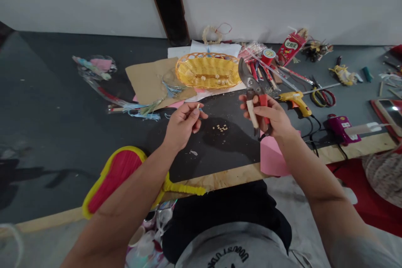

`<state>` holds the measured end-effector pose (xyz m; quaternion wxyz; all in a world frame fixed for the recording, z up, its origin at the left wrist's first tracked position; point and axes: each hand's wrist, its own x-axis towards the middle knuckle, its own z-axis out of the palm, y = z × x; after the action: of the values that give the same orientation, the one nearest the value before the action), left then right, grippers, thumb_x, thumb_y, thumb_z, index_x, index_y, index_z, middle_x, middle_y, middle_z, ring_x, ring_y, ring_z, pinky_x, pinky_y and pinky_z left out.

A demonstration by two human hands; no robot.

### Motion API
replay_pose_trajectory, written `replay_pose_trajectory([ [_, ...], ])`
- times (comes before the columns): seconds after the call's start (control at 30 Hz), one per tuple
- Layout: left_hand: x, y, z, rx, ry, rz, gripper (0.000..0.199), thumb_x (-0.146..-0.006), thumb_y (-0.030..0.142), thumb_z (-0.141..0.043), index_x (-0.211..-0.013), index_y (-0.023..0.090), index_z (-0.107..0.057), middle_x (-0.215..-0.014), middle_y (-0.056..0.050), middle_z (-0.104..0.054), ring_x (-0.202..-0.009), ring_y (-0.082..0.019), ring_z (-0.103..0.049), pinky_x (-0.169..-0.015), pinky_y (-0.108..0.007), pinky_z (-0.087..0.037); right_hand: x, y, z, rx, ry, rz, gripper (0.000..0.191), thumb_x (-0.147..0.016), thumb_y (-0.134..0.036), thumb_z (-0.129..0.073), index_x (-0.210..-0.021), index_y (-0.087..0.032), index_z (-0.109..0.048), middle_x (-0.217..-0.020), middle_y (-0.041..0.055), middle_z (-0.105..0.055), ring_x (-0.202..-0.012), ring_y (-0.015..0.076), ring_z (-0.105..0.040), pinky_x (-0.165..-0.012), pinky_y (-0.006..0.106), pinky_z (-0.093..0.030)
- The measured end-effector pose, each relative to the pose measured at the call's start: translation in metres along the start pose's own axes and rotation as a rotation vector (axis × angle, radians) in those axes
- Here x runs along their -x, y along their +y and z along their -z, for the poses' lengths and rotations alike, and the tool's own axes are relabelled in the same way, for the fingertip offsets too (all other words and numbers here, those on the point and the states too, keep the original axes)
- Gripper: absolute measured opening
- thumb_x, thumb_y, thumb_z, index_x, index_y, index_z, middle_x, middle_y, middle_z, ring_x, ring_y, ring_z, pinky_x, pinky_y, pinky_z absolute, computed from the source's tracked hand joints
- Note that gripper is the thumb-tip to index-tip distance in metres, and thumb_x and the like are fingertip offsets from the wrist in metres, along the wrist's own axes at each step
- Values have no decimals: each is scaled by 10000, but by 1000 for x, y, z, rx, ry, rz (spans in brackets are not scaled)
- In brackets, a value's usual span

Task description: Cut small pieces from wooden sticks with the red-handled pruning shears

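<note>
Pinching short cream stick with left hand; gripping red-and-white-handled metal pruning shears with right hand, with small beige pieces between

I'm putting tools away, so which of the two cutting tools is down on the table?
The scissors with red and yellow handles, lying just right of the yellow glue gun. The pruning shears are up in your right hand.
</note>
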<state>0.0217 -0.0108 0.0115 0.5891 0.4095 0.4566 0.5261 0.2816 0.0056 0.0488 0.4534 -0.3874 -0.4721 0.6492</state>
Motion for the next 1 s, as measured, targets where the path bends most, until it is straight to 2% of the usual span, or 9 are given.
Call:
replay_pose_trajectory([
  [0.13, 0, 1, 0, 13, -7, 13, 423, -735, 491, -839, -945, 179, -645, -745, -18, -710, -423, -58, -469, -371, -185, -331, -3, 7, 1, 89, -78, 94, 390, -747, -402, -739, -1087, -302, -575, -1398, 56, -631, -1091, 258, -702, -814, 478, -637],
  [0.23, 0, 2, 0, 17, 1, 23, 415, -741, 488, -835, -930, 176, -637, -740, -20, -707, -423, -60, -469, -368, -189, -321, -1, 10, 7, 301, -70, 237, 314, -844, -388, -658, -1141, -307, -600, -1430, 69, -607, -1206, 274, -658, -914, 514, -608],
  [0.37, 2, 3, -2, 18, 4, 49, 417, -748, 496, -833, -906, 171, -625, -764, -35, -725, -424, -59, -471, -368, -190, -315, 4, 14, 9, 751, 7, 466, 160, -855, -223, -605, -988, -256, -688, -1301, 103, -636, -1207, 262, -629, -1005, 477, -539],
  [0.5, 4, 3, -3, 21, -27, 54, 405, -765, 492, -824, -903, 171, -619, -772, -39, -737, -430, -63, -484, -374, -191, -322, 6, 25, -1, 1044, 27, 521, 144, -798, -145, -575, -849, -229, -682, -984, 91, -617, -976, 241, -626, -874, 429, -546],
  [0.57, 5, 3, -3, 26, -33, 53, 406, -764, 490, -828, -900, 170, -619, -770, -40, -741, -431, -65, -491, -376, -190, -326, 6, 31, -6, 1088, 12, 558, 149, -791, -127, -571, -838, -231, -667, -868, 58, -607, -869, 217, -607, -822, 400, -535],
  [0.67, 6, 4, -4, 35, -25, 39, 412, -756, 494, -834, -889, 171, -615, -764, -38, -744, -414, -61, -484, -373, -190, -328, 6, 35, -12, 1120, -16, 596, 169, -798, -107, -564, -844, -241, -655, -842, 36, -655, -815, 197, -605, -818, 385, -522],
  [0.83, 7, 7, -5, 35, -10, 30, 435, -742, 516, -841, -881, 175, -610, -763, -43, -751, -423, -65, -501, -370, -183, -333, 10, 33, -16, 1170, -44, 636, 221, -824, -107, -569, -910, -263, -699, -896, 43, -733, -908, 229, -648, -876, 422, -552],
  [1.0, 8, 8, -6, 31, 7, 19, 447, -730, 532, -843, -853, 190, -583, -775, -39, -756, -425, -66, -498, -360, -179, -325, 14, 34, -18, 1151, -12, 690, 229, -811, -115, -598, -917, -276, -721, -961, 46, -764, -1020, 264, -660, -935, 471, -578],
])
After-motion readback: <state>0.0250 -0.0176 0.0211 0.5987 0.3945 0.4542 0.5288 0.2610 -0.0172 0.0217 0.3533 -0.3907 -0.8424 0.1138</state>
